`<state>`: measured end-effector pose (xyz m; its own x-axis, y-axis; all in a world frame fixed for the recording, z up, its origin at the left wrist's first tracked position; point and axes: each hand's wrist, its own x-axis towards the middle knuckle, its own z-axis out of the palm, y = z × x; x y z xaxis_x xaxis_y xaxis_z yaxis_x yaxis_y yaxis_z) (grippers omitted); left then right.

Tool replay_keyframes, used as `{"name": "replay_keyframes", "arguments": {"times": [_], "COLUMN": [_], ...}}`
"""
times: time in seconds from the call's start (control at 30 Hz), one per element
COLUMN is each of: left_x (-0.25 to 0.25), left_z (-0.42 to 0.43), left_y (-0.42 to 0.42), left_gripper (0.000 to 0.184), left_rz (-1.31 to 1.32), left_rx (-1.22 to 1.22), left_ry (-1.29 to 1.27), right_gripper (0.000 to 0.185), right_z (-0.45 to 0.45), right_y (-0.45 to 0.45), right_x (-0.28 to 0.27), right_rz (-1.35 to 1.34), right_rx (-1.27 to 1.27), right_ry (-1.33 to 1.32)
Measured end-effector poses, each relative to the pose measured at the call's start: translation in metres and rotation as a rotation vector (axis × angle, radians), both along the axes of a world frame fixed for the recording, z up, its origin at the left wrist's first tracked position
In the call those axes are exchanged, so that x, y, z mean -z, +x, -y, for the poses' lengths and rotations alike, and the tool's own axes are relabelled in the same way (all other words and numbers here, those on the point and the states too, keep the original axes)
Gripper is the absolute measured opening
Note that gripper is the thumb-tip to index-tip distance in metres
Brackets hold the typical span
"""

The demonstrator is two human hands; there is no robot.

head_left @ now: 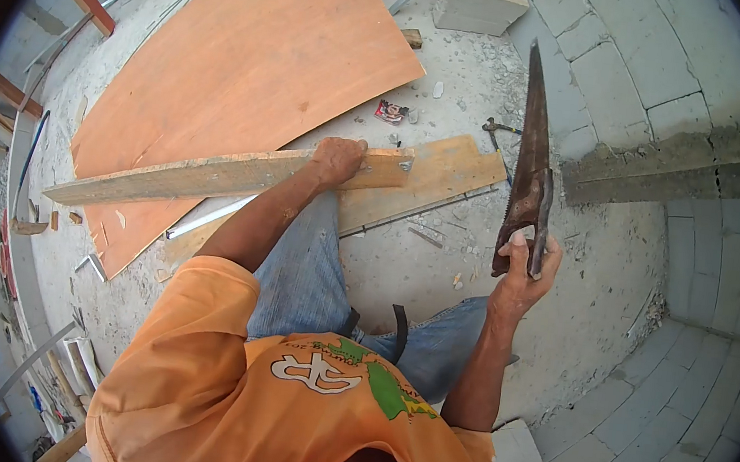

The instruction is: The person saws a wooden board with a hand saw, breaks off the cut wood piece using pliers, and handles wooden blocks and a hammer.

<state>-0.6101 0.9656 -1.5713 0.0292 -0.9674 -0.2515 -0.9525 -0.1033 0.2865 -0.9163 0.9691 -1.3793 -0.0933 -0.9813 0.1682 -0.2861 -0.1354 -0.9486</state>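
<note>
My left hand [338, 161] grips a long narrow wooden plank [205, 174] near its right end. The plank lies slantwise across a large orange-brown plywood sheet [262, 57] and over a shorter, wider board [449, 169]. My right hand [526, 270] is closed round the handle of a handsaw [533, 149]. The rusty blade points up and away from me, to the right of the plank and apart from it. My bent knees in jeans are below the plank.
A pale block [480, 8] rests by the far wall. Pincers [494, 134] and a small red packet [391, 111] lie on the dusty floor. Block walls [639, 70] rise on the right. Pipes and a hacksaw-like metal strip [34, 358] are at lower left.
</note>
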Motion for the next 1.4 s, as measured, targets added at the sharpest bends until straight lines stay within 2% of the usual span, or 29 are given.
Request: {"name": "replay_keyframes", "arguments": {"times": [0.03, 0.07, 0.17, 0.2, 0.27, 0.37, 0.57, 0.77, 1.0, 1.1, 1.13, 1.23, 1.3, 1.37, 1.4], "left_x": [-0.001, 0.002, 0.012, 0.014, 0.021, 0.022, 0.027, 0.034, -0.002, 0.004, 0.005, 0.014, 0.028, 0.032, 0.031], "left_z": [-0.001, -0.001, -0.001, 0.002, 0.001, 0.001, 0.0, 0.0, 0.004, 0.003, 0.003, -0.001, 0.001, 0.002, 0.002], "left_y": [-0.001, -0.001, 0.001, 0.003, 0.005, 0.006, 0.005, 0.009, -0.001, -0.001, 0.0, 0.003, 0.004, 0.003, 0.004], "left_gripper": [0.028, 0.028, 0.028, 0.027, 0.028, 0.028, 0.028, 0.03, 0.032, 0.032, 0.032, 0.031, 0.042, 0.042, 0.042], "left_rz": [0.001, 0.007, 0.025, 0.033, 0.029, 0.028, 0.037, 0.07, 0.056, 0.062, 0.063, 0.072, 0.077, 0.078, 0.082], "left_rx": [0.001, 0.009, 0.024, 0.021, 0.035, 0.043, 0.033, 0.085, 0.054, 0.033, 0.025, 0.034, 0.055, 0.053, 0.05], "left_ry": [-0.007, -0.009, -0.017, -0.026, -0.051, -0.065, -0.088, -0.104, 0.025, 0.009, 0.011, -0.019, -0.14, -0.134, -0.124], "right_gripper": [0.028, 0.03, 0.041, 0.041, 0.047, 0.047, 0.045, 0.046, 0.048, 0.047, 0.046, 0.045, 0.044, 0.047, 0.047], "right_z": [-0.013, -0.023, -0.046, -0.049, -0.058, -0.059, -0.061, -0.058, -0.062, -0.06, -0.057, -0.057, -0.057, -0.064, -0.064], "right_y": [0.017, 0.028, 0.049, 0.059, 0.073, 0.082, 0.091, 0.083, 0.086, 0.088, 0.09, 0.094, 0.095, 0.095, 0.096], "right_x": [0.004, 0.02, 0.079, 0.083, 0.088, 0.107, 0.133, 0.14, 0.135, 0.128, 0.124, 0.125, 0.129, 0.135, 0.136], "right_rz": [0.024, 0.157, 0.014, 0.017, -0.143, -0.208, -0.136, -0.122, -0.13, -0.101, -0.117, -0.132, -0.136, -0.089, -0.091], "right_rx": [-0.019, -0.072, -0.183, -0.183, -0.262, -0.286, -0.282, -0.291, -0.281, -0.268, -0.254, -0.251, -0.254, -0.309, -0.312], "right_ry": [0.026, 0.099, 0.095, 0.084, -0.023, -0.021, 0.0, 0.034, 0.092, 0.089, -0.018, -0.125, -0.136, 0.068, 0.069]}}
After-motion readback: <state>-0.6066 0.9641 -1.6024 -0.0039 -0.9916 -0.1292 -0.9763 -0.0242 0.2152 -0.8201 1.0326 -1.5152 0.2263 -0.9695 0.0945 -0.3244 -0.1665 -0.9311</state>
